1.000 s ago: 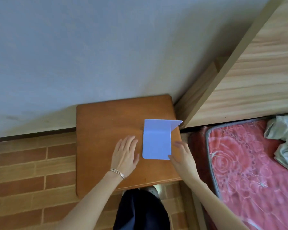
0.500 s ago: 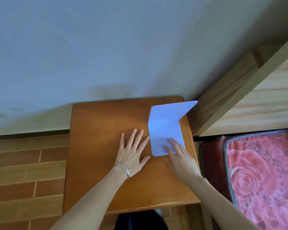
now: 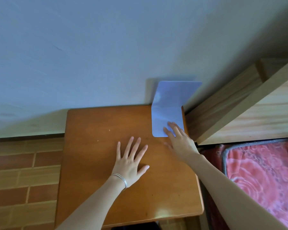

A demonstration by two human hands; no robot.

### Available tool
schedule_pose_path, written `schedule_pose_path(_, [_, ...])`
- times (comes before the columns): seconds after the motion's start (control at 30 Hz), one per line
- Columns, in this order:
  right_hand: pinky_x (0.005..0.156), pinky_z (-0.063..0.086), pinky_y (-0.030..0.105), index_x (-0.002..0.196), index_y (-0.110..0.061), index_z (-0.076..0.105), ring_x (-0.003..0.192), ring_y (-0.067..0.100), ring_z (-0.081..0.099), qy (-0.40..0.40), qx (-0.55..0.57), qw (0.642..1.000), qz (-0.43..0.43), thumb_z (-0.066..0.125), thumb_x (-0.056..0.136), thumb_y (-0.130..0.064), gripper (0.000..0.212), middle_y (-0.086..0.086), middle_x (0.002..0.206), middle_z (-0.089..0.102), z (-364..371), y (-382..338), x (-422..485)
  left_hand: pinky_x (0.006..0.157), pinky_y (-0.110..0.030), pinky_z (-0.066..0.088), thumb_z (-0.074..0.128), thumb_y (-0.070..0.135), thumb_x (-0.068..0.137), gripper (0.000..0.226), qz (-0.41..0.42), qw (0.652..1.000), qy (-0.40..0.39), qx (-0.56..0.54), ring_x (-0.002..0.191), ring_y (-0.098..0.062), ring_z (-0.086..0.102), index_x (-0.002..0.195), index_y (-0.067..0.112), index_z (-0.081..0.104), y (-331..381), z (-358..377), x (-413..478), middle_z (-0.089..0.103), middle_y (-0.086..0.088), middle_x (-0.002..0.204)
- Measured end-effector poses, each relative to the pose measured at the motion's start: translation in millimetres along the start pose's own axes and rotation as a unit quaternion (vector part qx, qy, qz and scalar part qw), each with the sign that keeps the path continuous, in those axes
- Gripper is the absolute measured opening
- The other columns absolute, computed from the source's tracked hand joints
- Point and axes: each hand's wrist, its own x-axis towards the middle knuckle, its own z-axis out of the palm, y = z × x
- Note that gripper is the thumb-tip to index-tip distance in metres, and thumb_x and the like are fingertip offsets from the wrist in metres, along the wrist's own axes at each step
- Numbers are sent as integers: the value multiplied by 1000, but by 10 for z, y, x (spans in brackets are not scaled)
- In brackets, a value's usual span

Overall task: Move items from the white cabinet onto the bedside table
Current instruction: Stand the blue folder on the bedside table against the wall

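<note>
the pale blue l-shaped bookend (image 3: 171, 108) is judged to be a thin bent sheet, probably metal or stiff plastic: light, rigid, not fragile, and smooth enough to slide readily over polished wood. it is best pinched by the upright plate near the fold, or steered by pressure on the flat base, since the base edges lie too flush with the wood to be gripped easily. it is seen as one plain sheet with rounded corners, folded at a right angle, with no marking made out and a faint sheen on the upright plate. it is placed at the far right corner of the bedside table (image 3: 93, 163), base flat on the top, upright plate against or just beside the grey wall (image 3: 90, 55); contact cannot be told. the near right part of the base is touched by the fingers (image 3: 174, 127) of the right hand (image 3: 179, 141), held straight and slightly apart, with nothing pinched. the left hand (image 3: 130, 161) is laid palm down on the bare middle of the table, apart from the bookend, fingers spread wide; thin bracelets (image 3: 120, 179) are worn at that wrist. a light wooden bed frame (image 3: 239, 105) is found just right of the table, a red patterned mattress (image 3: 264, 171) nearer on the right, and a brown tiled floor (image 3: 15, 180) on the left.
</note>
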Motion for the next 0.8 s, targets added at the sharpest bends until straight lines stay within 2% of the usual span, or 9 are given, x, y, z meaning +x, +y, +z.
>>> schedule_pose_path(0.07, [102, 39, 37, 142, -20, 34, 142, 19, 16, -19, -6, 1000, -2, 52, 93, -33, 54, 1, 153, 20, -20, 45, 17, 105, -65, 16, 26, 64, 89, 68, -3, 1000, -8, -4, 143, -32, 15, 145, 26, 29, 3, -3, 1, 21, -8, 155])
schedule_pose_path(0.13, [105, 34, 33, 145, -23, 26, 143, 16, 9, -32, -16, 999, -2, 45, 96, -36, 54, -2, 155, 12, -55, 79, 47, 105, -64, 16, 25, 64, 89, 67, -6, 1000, -11, -9, 143, -32, 16, 145, 26, 29, -6, 3, 8, 20, -8, 155])
schedule_pose_path(0.27, [103, 37, 31, 145, -25, 23, 142, 16, 11, -47, -22, 999, 6, 42, 97, -36, 53, -3, 155, 9, -93, 111, 131, 105, -64, 15, 16, 64, 92, 66, -6, 1000, -16, -10, 143, -32, 15, 145, 26, 27, -3, -2, 7, 18, -7, 156])
schedule_pose_path(0.4, [94, 46, 35, 144, -25, 24, 139, 17, 19, -57, -12, 998, 20, 43, 96, -35, 53, -3, 155, 9, -125, 161, 199, 106, -64, 15, 26, 64, 89, 67, -9, 1000, -8, -11, 143, -31, 15, 145, 27, 27, 6, 0, 12, 18, -6, 156])
schedule_pose_path(0.5, [94, 47, 36, 144, -25, 24, 139, 17, 21, -73, -16, 997, 17, 43, 96, -35, 53, -3, 154, 9, -152, 181, 213, 106, -64, 15, 28, 63, 88, 67, -6, 1000, -8, -6, 143, -31, 16, 145, 26, 28, 5, 4, 14, 18, -6, 156])
schedule_pose_path(0.63, [99, 43, 36, 145, -24, 21, 140, 17, 15, -84, -10, 996, 12, 41, 97, -36, 53, -2, 154, 6, -180, 198, 225, 106, -64, 15, 28, 63, 88, 68, -11, 1000, -18, -2, 143, -31, 15, 145, 26, 28, 12, -11, 14, 18, -6, 156])
schedule_pose_path(0.8, [108, 31, 36, 146, -19, 15, 143, 21, 1, -103, -33, 994, -1, 44, 96, -35, 60, 3, 155, 3, -155, 177, 217, 106, -63, 15, 27, 64, 88, 68, -11, 998, -64, 5, 143, -31, 15, 144, 26, 28, 12, -80, 18, 20, -7, 155])
